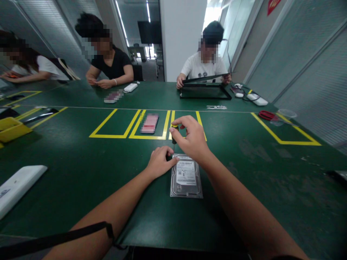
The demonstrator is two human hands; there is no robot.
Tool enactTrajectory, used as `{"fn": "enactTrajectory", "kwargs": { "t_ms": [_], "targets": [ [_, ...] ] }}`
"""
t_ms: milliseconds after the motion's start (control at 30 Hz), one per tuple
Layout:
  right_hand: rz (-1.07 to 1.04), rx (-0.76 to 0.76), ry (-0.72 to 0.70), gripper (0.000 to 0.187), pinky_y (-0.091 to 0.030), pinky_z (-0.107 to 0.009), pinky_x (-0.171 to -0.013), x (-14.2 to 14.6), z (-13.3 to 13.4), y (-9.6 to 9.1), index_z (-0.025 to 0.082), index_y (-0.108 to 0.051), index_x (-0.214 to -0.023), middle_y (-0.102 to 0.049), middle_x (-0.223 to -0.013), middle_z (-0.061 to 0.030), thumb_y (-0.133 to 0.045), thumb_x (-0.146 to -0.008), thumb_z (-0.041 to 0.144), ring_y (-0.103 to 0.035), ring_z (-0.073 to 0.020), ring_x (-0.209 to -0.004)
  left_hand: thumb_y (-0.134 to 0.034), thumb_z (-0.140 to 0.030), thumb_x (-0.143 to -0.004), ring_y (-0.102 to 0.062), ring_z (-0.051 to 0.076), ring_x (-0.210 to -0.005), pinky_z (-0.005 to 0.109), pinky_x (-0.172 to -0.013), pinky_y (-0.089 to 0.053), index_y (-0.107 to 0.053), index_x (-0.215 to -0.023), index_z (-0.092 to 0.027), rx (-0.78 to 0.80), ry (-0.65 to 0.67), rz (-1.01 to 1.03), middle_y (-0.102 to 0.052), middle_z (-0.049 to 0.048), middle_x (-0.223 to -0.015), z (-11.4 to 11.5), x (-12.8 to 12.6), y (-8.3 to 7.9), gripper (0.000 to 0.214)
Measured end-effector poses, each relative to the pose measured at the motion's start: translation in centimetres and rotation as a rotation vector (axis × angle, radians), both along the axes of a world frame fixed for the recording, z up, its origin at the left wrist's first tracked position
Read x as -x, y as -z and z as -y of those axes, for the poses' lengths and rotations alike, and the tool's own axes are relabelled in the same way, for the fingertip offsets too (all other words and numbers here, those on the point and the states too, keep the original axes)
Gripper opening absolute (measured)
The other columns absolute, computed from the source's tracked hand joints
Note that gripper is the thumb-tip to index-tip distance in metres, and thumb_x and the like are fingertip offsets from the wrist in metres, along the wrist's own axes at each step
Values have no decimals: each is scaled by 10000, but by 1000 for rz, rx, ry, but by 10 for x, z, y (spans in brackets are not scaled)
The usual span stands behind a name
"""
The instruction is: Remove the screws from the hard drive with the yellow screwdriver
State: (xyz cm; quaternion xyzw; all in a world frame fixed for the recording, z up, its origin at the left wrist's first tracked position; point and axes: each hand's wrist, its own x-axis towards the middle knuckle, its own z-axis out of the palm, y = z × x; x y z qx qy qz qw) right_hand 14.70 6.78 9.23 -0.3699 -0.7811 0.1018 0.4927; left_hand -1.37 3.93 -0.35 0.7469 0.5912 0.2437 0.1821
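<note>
A silver hard drive (187,180) lies label up on the green table in front of me. My left hand (159,161) grips its far left corner, thumb across the top and fingers curled at the edge. Above that same corner, my right hand (191,136) pinches a small black and yellow screwdriver (175,134) between thumb and fingers. The screwdriver stands roughly upright with its shaft pointing down at the drive's corner. Whether its tip sits in a screw is too small to tell.
Yellow tape marks rectangles on the table (121,162); a phone (149,123) lies in one. A white device (20,189) and yellow bin (13,130) are at left, red-handled pliers (268,115) at right. Across sit several people, one holding a black frame (206,92).
</note>
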Motion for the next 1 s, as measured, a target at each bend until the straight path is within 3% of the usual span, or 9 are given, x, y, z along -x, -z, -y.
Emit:
{"fn": "enactTrajectory", "kwargs": {
  "t_ms": [133, 400, 600, 833, 1000],
  "targets": [
    [11, -11, 11, 118, -418, -327, -776, -1, -1, -1, 209, -625, -895, -630, -911, -34, -627, -866, 324, -545, -184, -843, -672, -453, -810, -572, 228, -842, 344, -767, -407, -573, -876, -214, 3, -2, -2, -638, 9, -849, 0, -1, -1, 267],
    [-1, 8, 34, 174, -413, -313, -739, 0, -2, 4, 205, -659, -986, -666, -910, -24, -560, -843, 201, -562, -173, -808, -679, -449, -810, -569, 230, -850, 352, -775, -412, -578, -889, -215, 0, -1, 1, -640, 9, -862, 1, -1, -1, 267],
    [7, -12, 2, 130, -412, -311, -739, -1, -2, 2, 206, -640, -921, -639, -923, -31, -621, -873, 325, -545, -178, -834, -679, -464, -810, -570, 227, -845, 345, -762, -406, -576, -889, -212, 4, -2, 7, -637, 7, -857, 0, -1, -1, 283],
    [-18, 7, 30, 199, -404, -309, -708, 0, -2, 4, 203, -641, -1022, -672, -933, -29, -565, -838, 217, -561, -172, -801, -674, -467, -814, -560, 223, -831, 343, -760, -401, -577, -881, -211, -7, 9, 7, -634, 8, -849, 0, 1, 2, 282],
    [-19, -28, 26, 129, -408, -309, -717, 1, -1, 3, 189, -658, -939, -656, -898, -30, -577, -847, 230, -555, -168, -792, -681, -463, -807, -554, 225, -830, 341, -752, -392, -581, -878, -210, -12, 2, 13, -630, 6, -844, 0, 0, 0, 281]
  ]
}}
